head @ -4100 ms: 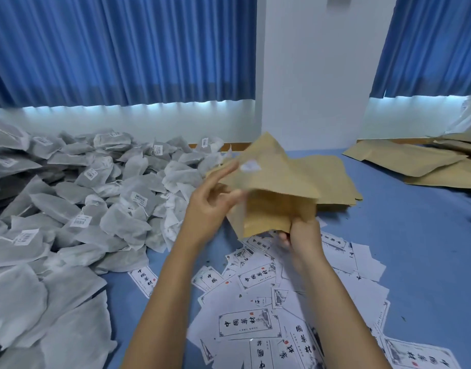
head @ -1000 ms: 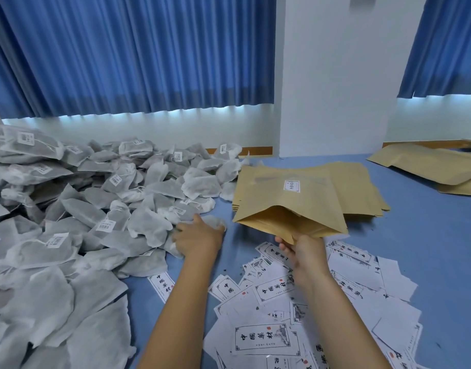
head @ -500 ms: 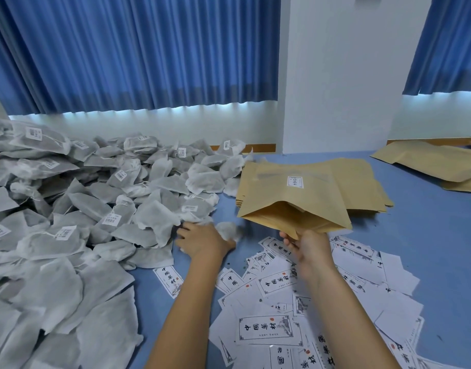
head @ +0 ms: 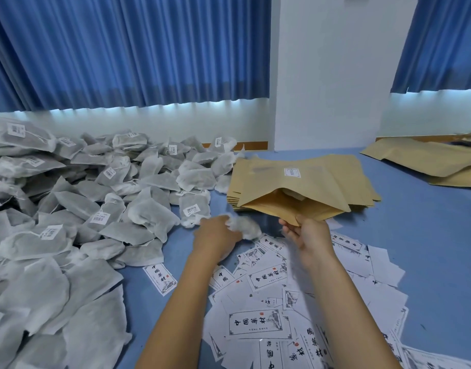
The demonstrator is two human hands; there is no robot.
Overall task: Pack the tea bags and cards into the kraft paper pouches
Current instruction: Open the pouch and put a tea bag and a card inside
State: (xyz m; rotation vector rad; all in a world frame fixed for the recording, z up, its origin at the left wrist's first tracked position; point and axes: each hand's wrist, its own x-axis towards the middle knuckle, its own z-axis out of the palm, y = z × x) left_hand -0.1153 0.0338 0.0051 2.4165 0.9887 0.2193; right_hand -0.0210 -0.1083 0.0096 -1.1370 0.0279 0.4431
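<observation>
The left hand [head: 215, 235] is closed around a tea bag [head: 243, 227], white and blurred, just left of the open pouch [head: 290, 193] and a little below its mouth. The right hand [head: 307, 233] pinches the lower lip of that pouch, holding the mouth open toward the person; something pale shows inside the mouth, too dim to name.

Taking the pouch as the landmark: far to its left lies the big heap of tea bags [head: 77, 209], running down to the near edge of the blue table [head: 426, 235]. Directly under and behind the pouch sits the stack of flat pouches [head: 356, 179]. Below it, spreading toward the person and to the right, are the loose cards [head: 259, 324]. Well to its right, by the wall, more kraft pouches [head: 428, 158] lie flat; whether those are filled cannot be told.

My reading is that the job is far from done: one pouch is being loaded, the bag in hand is not yet inside, and no card is being handled. The heap, stack and cards all look large.

Nothing blocks the short path from bag to mouth. The soft bag may snag on the lip, and the cards underneath could slide about.
</observation>
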